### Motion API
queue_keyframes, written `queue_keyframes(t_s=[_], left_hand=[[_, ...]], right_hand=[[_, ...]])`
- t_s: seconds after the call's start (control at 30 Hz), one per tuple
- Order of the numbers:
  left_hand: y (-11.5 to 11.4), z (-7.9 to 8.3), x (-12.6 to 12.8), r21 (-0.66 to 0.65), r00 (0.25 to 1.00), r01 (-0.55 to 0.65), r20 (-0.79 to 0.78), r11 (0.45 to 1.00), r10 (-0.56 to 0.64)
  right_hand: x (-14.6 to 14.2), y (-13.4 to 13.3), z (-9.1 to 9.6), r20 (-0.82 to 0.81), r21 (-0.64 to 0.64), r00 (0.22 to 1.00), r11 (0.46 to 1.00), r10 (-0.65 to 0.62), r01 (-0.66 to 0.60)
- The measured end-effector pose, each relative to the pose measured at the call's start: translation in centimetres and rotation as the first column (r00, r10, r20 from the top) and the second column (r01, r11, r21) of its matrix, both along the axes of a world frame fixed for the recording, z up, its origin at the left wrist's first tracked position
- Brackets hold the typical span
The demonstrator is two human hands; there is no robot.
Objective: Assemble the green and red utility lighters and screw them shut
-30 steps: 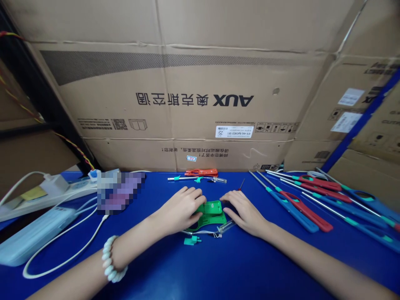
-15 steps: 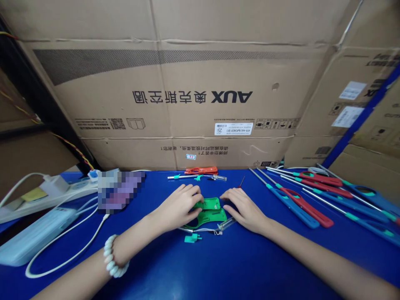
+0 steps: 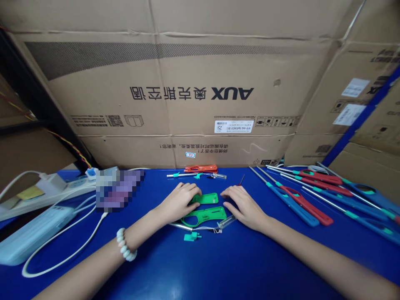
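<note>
Two green plastic shell halves lie side by side on the blue table: the far half (image 3: 208,198) and the near half (image 3: 204,216) with a finger loop. My left hand (image 3: 178,203) rests on their left ends, fingers curled over the far half. My right hand (image 3: 243,206) lies flat just right of them, fingertips near the far half. A thin metal rod (image 3: 181,226), a clear tube (image 3: 225,223) with thin wires and a small teal clip (image 3: 191,237) lie just in front of the shells.
Several finished long lighters (image 3: 300,203) with red and blue handles lie at the right. An orange shell and loose parts (image 3: 200,171) sit at the back. A power strip (image 3: 43,192), white cables and a pale power bank (image 3: 34,233) are at left. Cardboard boxes (image 3: 193,96) wall the back.
The two green halves, stacked together before, now lie apart side by side. My left hand has moved slightly back with the far half. My right hand has barely moved.
</note>
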State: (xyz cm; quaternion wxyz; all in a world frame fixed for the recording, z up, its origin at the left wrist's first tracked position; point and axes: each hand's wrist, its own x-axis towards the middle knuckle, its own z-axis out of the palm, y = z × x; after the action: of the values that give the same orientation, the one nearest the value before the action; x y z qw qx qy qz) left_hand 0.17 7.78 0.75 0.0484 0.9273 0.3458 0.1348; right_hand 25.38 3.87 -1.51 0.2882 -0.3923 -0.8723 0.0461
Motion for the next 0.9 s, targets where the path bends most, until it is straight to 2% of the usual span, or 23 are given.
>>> queue_keyframes(t_s=[0.13, 0.33, 0.53, 0.67, 0.77, 0.9], left_hand=[[-0.3, -0.1, -0.6, 0.01, 0.999, -0.025, 0.025, 1.0, 0.025], [-2.1, 0.0, -2.4, -0.006, 0.996, -0.046, 0.077, 0.999, 0.047], [-3.9, -0.7, -3.1, -0.169, 0.986, -0.036, 0.152, 0.985, 0.062], [-4.7, -0.8, -2.6, -0.194, 0.981, -0.039, 0.177, 0.98, 0.074], [-4.5, -0.7, -2.3, -0.181, 0.979, -0.06, 0.184, 0.982, 0.093], [-3.3, -0.1, -1.6, -0.106, 0.974, -0.054, 0.214, 0.993, 0.076]], right_hand=[[0.1, 0.0, -0.1, 0.027, 0.023, 0.999, 1.0, 0.021, -0.021], [-0.1, 0.0, -0.1, 0.088, 0.089, 0.994, 0.993, 0.071, -0.079], [0.0, 0.1, 0.2, 0.105, 0.138, 0.992, 0.987, 0.067, -0.081], [0.3, 0.2, 0.4, 0.126, 0.174, 0.988, 0.979, 0.088, -0.109], [0.5, 0.2, 0.8, 0.182, 0.149, 0.976, 0.978, 0.121, -0.149], [0.4, -0.3, 1.3, 0.258, 0.09, 0.956, 0.981, 0.141, -0.169]])
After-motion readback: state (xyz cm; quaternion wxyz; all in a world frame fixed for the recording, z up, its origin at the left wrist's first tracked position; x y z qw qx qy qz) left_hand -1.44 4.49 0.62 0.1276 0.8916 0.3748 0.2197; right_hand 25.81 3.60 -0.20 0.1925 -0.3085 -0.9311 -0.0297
